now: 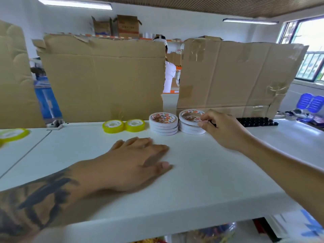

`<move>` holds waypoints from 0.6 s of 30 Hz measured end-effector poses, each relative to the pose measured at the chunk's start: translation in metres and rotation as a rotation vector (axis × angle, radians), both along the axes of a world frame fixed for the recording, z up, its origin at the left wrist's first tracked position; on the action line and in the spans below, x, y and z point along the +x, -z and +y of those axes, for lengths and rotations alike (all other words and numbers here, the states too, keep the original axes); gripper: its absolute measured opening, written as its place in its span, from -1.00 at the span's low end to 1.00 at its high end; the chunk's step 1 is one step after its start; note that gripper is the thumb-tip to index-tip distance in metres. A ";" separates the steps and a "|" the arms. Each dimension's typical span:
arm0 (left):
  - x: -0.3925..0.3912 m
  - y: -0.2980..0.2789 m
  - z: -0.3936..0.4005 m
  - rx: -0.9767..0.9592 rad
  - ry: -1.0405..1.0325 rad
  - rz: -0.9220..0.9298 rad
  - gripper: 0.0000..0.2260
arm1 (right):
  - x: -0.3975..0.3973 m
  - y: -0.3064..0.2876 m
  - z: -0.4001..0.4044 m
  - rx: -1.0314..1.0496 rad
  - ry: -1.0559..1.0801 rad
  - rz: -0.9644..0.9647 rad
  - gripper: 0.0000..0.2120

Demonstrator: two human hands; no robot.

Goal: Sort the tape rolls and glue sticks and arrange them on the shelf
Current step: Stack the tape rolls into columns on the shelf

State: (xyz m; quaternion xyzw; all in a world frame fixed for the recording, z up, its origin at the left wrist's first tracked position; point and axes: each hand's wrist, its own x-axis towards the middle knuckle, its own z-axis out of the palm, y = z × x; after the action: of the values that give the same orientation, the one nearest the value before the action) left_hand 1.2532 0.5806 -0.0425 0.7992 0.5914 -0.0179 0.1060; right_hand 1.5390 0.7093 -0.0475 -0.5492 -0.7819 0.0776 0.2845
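Observation:
Two stacks of white tape rolls stand at the back of the white shelf [184, 172]: the left stack [163, 124] and the right stack [190, 122]. My right hand [222, 128] pinches the top roll of the right stack, which sits tilted. Left of the stacks lie two yellow tape rolls [113, 126] [135, 125] side by side. Another yellow roll [13, 135] lies at the far left. My left hand [138, 160] rests flat on the shelf, fingers straight, holding nothing. A row of black-capped glue sticks [256, 121] lines the back right.
Cardboard sheets [105, 81] [233, 76] stand upright behind the shelf, with a gap where a person in white shows. Blue plastic items [310, 102] and small clutter lie at the far right. Coloured goods show on a lower shelf [210, 234].

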 end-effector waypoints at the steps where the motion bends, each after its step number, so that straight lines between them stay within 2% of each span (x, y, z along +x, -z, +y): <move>1: 0.000 0.000 0.001 -0.006 0.001 0.007 -0.34 | -0.001 0.002 0.001 -0.005 -0.009 -0.006 -0.78; 14: -0.002 -0.001 0.000 0.013 0.009 -0.016 -0.37 | 0.003 0.004 -0.001 -0.042 -0.031 -0.044 -0.81; 18: -0.003 0.001 0.003 0.030 0.023 -0.014 -0.39 | 0.000 0.000 -0.009 -0.060 -0.028 -0.108 -0.69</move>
State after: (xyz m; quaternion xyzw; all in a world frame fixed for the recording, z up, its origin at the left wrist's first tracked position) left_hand 1.2497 0.5833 -0.0431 0.8077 0.5814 -0.0045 0.0981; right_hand 1.5388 0.7003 -0.0474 -0.5500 -0.8010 0.0753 0.2240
